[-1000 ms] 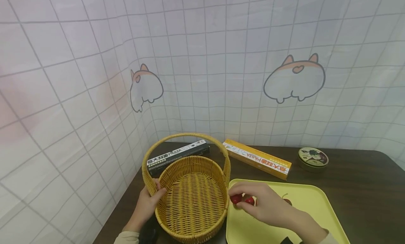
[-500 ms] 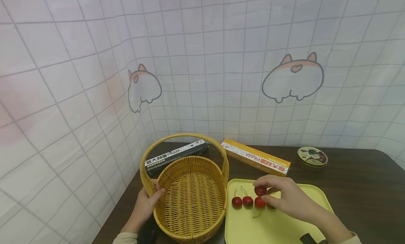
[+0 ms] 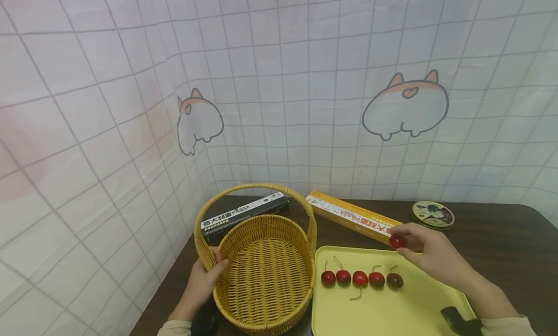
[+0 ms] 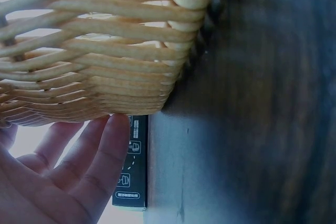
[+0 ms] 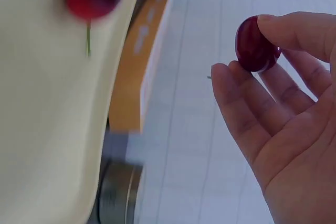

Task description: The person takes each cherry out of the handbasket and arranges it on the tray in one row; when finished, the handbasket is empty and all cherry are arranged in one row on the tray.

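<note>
My right hand (image 3: 438, 253) pinches one dark red cherry (image 5: 255, 44) between thumb and fingertips, raised above the far right part of the yellow tray (image 3: 383, 316). Below it on the tray, several cherries (image 3: 360, 278) with thin stems lie in a row; the stem of the middle one points toward me. My left hand (image 3: 202, 282) grips the left side of the woven basket (image 3: 266, 321), thumb over the rim by the handle's foot. In the left wrist view its fingers (image 4: 107, 150) lie against the outer wicker wall. Inside the basket only the woven bottom shows.
Behind the basket lies a black pasta box (image 3: 244, 217). An orange pasta box (image 3: 353, 217) lies behind the tray, with a round tin (image 3: 433, 215) to its right. The basket's tall handle (image 3: 257, 186) arches overhead. A gridded cloth wall (image 3: 305, 108) closes off the back and left.
My right hand has moved right and away from the tray's left side, lifting one cherry clear of the row and uncovering the others. My left hand stays on the basket.
</note>
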{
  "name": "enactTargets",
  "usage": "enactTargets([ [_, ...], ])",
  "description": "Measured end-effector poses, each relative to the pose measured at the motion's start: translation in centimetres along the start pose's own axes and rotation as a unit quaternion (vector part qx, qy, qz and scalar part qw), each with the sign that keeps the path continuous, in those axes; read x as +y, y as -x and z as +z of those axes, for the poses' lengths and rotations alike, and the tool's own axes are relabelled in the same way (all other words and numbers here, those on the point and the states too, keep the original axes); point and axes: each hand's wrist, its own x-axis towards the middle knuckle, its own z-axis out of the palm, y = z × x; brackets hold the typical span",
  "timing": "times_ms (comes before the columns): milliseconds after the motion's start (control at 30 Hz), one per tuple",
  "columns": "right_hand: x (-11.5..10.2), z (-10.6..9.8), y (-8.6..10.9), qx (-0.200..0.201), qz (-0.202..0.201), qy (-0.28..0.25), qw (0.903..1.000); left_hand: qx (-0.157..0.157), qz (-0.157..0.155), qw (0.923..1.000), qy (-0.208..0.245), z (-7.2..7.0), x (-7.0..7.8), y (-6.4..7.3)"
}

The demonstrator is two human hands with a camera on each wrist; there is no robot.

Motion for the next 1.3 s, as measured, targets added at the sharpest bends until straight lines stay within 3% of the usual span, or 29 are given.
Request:
enactTargets([
  [167,1.7,-2.6,0.9,-0.015,0.054,0.015,0.9983,0.000,0.001,1.0000,0.002,0.2,0.0,0.0],
  [367,3.4,-4.1,1.8,-0.115,0.096,0.003,0.9887,-0.001,-0.007,1.0000,0.001,0.1,0.2,0.1],
  [467,4.0,-3.9,1.7,-0.153,0.080,0.008,0.9850,0.009,-0.008,0.9999,-0.008,-0.3,0.1,0.2],
  [633,4.7,-3.5,1.4,-0.177,0.064,0.009,0.9821,0.012,-0.008,0.9997,-0.020,-0.7,0.1,0.3],
  [833,5.3,-3.2,1.8,-0.208,0.070,-0.033,0.9750,0.007,-0.013,0.9996,-0.022,-0.5,0.1,0.1],
  [1300,5.9,-1.6,2.1,-0.220,0.048,-0.071,0.9718,0.006,-0.003,0.9997,-0.023,-0.1,0.0,-0.2],
])
